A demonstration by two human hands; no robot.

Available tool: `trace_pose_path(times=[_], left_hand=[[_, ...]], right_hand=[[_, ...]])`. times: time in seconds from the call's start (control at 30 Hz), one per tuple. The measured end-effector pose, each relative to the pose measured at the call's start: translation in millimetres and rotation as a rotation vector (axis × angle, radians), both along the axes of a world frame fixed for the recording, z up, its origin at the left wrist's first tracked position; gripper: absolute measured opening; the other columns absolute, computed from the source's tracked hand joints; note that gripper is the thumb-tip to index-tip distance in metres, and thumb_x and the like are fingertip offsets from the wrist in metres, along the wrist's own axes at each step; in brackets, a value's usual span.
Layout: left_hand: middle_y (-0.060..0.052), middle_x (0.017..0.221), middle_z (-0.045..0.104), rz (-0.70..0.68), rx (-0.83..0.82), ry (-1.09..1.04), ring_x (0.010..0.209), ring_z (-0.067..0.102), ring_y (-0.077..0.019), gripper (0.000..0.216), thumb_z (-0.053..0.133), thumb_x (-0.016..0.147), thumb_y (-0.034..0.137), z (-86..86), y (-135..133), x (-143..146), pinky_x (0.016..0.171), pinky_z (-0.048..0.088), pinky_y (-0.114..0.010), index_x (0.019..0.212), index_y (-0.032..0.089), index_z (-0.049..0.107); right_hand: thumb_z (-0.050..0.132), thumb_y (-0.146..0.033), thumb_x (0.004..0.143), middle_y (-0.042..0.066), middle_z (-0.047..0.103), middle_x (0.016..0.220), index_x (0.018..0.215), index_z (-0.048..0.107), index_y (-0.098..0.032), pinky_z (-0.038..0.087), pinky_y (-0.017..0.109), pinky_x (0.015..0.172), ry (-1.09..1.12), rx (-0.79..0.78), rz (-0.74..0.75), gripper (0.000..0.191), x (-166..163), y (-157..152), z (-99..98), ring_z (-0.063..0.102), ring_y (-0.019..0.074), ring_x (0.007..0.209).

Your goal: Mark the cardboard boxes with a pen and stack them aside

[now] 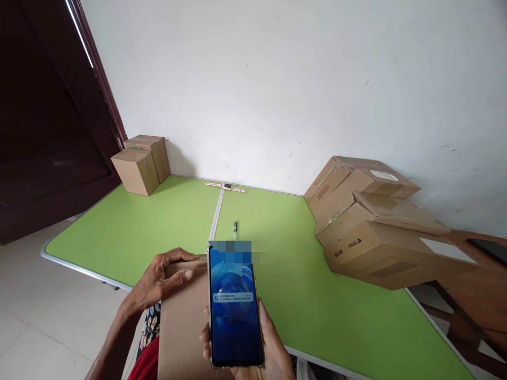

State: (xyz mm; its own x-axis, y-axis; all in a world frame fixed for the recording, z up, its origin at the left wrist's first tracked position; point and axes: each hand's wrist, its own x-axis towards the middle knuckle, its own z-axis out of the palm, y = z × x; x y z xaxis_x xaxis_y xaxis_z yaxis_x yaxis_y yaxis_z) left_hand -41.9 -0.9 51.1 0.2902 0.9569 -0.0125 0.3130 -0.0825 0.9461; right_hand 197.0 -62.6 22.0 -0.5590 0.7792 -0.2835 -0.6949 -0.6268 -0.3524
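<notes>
The right hand (276, 345) is closed around a phone (236, 332), with its fingertips wrapped on the phone's left side. The phone is held up, screen facing the person, over the middle of the table's near edge. The screen is lit and shows one message bar; its upper part is blurred.

Directly behind and to the left of the phone is a brown box (184, 322), at the near edge of the table (301, 309). Its lower support cannot be determined. The left hand (166, 277) grips the box at its far left corner — thumb flat on the cardboard, fingers bent along the far edge.

Beyond the phone, a small dark object (235, 227) lies near the middle of the table, just right of a pale strip (217, 214); it is too small to identify. A group of large boxes (380, 243) occupies the right end, reaching the far right corner. A watch (227, 186) with a pink strap lies open along the far edge, at the strip's end. Two smaller boxes (137, 170) stand together at the far left corner — beside the wall (277, 95).
</notes>
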Motion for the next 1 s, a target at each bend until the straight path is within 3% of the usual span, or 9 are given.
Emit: trace_pose_path(times=[0.2,0.47,0.6,0.73,0.83,1.0], left_hand=[[-0.01,0.118,0.079,-0.003,-0.012,-0.025,0.104,0.075,-0.0289,0.045,0.068,0.096,0.06,-1.2,0.4,-0.3,0.082,0.059,-0.032,0.117,0.021,0.077],[-0.01,0.114,0.079,0.028,-0.025,0.007,0.098,0.074,-0.0276,0.048,0.065,0.096,0.062,-8.2,-1.4,-4.1,0.08,0.058,-0.032,0.117,0.02,0.076],[-0.01,0.114,0.078,0.023,-0.054,-0.002,0.099,0.074,-0.0281,0.048,0.063,0.097,0.062,-14.1,-1.0,-9.0,0.079,0.058,-0.032,0.121,0.021,0.074],[-0.009,0.114,0.077,0.021,-0.062,-0.014,0.098,0.073,-0.0276,0.048,0.064,0.097,0.063,-17.9,-0.3,-11.6,0.079,0.056,-0.031,0.121,0.022,0.074],[-0.009,0.112,0.078,0.026,-0.056,-0.009,0.096,0.073,-0.0273,0.05,0.063,0.096,0.065,-18.7,0.0,-10.8,0.077,0.055,-0.031,0.119,0.023,0.075],[-0.01,0.114,0.078,0.038,-0.064,-0.004,0.098,0.073,-0.0288,0.054,0.062,0.094,0.069,-19.5,0.6,-7.9,0.077,0.055,-0.031,0.12,0.023,0.075]], right_hand=[[0.08,-0.075,0.079,0.013,0.084,0.104,0.109,0.084,-0.015,0.058,0.041,0.079,-0.016,0.015,-0.013,0.068,0.3,0.0,4.1,0.079,0.0309,0.088],[0.078,-0.07,0.084,0.015,0.084,0.108,0.11,0.084,-0.015,0.06,0.043,0.083,-0.073,-0.012,-0.172,0.061,19.9,8.8,1.4,0.081,0.0321,0.09],[0.081,-0.069,0.081,0.015,0.083,0.113,0.115,0.08,-0.018,0.063,0.048,0.083,-0.259,0.042,-0.381,0.061,49.1,44.2,-6.9,0.081,0.0367,0.094],[0.065,-0.051,0.101,0.017,0.084,0.105,0.124,0.07,-0.013,0.066,0.045,0.076,-0.471,0.027,-0.503,0.044,74.5,96.7,-29.3,0.083,0.0333,0.087],[0.049,-0.036,0.11,0.014,0.084,0.092,0.131,0.062,-0.012,0.067,0.043,0.072,-0.561,-0.045,-0.53,0.035,84.2,132.5,-50.1,0.083,0.0298,0.076],[0.045,-0.034,0.108,0.013,0.083,0.085,0.129,0.061,-0.011,0.068,0.045,0.077,-0.602,-0.106,-0.51,0.035,90.4,173.6,-76.4,0.082,0.0286,0.076]])
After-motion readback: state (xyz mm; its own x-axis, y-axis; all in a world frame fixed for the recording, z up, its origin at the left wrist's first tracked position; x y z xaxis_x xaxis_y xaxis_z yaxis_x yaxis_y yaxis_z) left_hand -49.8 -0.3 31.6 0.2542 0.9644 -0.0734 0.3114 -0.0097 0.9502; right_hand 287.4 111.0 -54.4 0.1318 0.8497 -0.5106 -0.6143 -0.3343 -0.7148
